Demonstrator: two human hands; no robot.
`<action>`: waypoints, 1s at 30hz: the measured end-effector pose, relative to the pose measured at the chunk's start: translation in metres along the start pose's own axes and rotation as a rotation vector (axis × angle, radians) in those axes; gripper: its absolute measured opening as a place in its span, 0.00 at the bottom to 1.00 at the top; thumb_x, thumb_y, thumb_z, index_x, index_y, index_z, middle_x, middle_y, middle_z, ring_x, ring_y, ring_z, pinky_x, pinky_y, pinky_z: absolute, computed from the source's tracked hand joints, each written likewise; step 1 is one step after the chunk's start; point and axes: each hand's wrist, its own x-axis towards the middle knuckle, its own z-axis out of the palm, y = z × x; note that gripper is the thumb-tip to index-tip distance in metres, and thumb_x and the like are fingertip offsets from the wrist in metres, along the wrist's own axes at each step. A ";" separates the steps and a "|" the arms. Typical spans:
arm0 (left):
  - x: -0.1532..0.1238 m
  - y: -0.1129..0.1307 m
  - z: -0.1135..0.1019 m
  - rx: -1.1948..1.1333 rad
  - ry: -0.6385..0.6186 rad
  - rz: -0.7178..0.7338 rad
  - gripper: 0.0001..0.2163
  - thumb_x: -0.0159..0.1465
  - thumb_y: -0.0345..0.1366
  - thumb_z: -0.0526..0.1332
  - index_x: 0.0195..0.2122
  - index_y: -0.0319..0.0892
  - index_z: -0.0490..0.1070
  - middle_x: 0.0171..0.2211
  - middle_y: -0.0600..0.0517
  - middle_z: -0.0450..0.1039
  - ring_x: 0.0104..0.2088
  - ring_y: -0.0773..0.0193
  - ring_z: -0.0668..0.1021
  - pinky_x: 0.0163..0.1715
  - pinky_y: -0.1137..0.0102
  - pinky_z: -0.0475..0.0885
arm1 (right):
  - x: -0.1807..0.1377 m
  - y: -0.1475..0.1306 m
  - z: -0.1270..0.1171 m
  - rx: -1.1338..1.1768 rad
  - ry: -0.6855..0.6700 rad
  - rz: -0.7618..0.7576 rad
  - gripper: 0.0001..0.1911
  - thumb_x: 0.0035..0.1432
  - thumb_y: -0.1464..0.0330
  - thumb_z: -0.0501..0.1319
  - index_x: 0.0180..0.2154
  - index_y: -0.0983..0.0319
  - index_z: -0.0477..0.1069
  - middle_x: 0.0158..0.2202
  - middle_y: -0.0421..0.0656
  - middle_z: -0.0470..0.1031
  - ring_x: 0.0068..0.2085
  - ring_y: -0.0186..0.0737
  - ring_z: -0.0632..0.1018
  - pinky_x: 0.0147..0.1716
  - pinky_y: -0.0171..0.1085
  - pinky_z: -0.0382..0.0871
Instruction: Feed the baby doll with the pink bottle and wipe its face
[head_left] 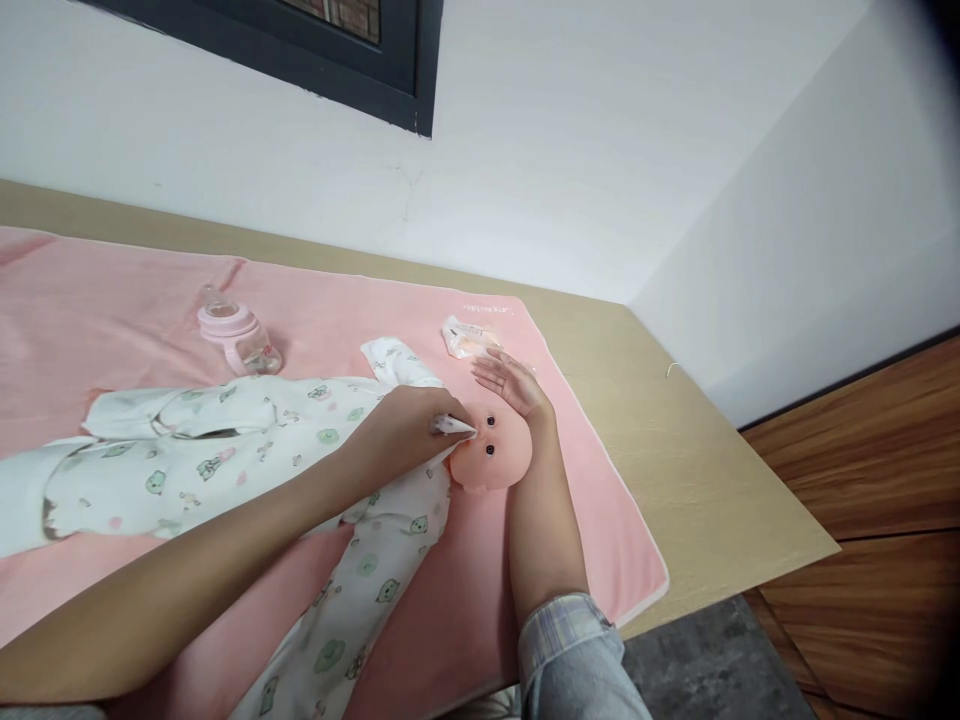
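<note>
A baby doll with a bald head (502,462) and dark eyes lies on its back, dressed in a white printed outfit (300,440). My left hand (409,428) is closed around a small white pointed thing (454,426), perhaps a wisp of tissue; its tip meets the middle of the doll's face at the nose. The rest of that thing is hidden in my fingers. My right hand (513,384) lies beyond the head with palm up and fingers stretched, while the wrist and forearm rest along the top of the doll's head.
Under the doll a pink blanket (600,545) covers much of the wooden table (712,500). A pink-capped baby bottle (238,335) lies at the back left. Near my right fingertips is a crumpled plastic packet (466,338). A white wall (540,150) stands behind the table.
</note>
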 end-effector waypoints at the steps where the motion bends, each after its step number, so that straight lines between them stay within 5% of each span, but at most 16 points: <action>1: 0.000 0.000 0.000 0.003 0.006 0.001 0.07 0.58 0.30 0.61 0.33 0.44 0.80 0.32 0.54 0.79 0.32 0.61 0.77 0.31 0.71 0.67 | 0.000 0.000 0.000 0.001 0.001 0.000 0.16 0.59 0.62 0.60 0.49 0.59 0.69 0.51 0.47 0.76 0.50 0.43 0.79 0.60 0.49 0.66; 19: 0.004 -0.010 0.002 0.009 0.088 0.068 0.06 0.58 0.29 0.62 0.32 0.45 0.79 0.35 0.56 0.77 0.35 0.64 0.77 0.35 0.71 0.67 | 0.000 -0.001 0.000 -0.010 0.015 0.011 0.16 0.61 0.62 0.58 0.49 0.59 0.68 0.50 0.47 0.77 0.48 0.42 0.80 0.60 0.48 0.66; 26: 0.001 -0.010 -0.015 -0.040 -0.117 -0.011 0.05 0.58 0.36 0.63 0.33 0.47 0.79 0.34 0.58 0.78 0.35 0.63 0.78 0.34 0.71 0.67 | 0.002 0.001 -0.001 -0.009 0.005 0.001 0.16 0.60 0.61 0.60 0.49 0.59 0.69 0.51 0.47 0.77 0.49 0.42 0.79 0.60 0.48 0.66; 30: 0.000 -0.010 -0.013 0.007 -0.128 -0.031 0.05 0.57 0.36 0.63 0.32 0.47 0.79 0.30 0.59 0.78 0.31 0.63 0.77 0.31 0.72 0.66 | 0.002 0.001 -0.001 -0.004 0.012 0.003 0.16 0.60 0.61 0.60 0.48 0.59 0.69 0.51 0.46 0.76 0.50 0.42 0.79 0.61 0.48 0.65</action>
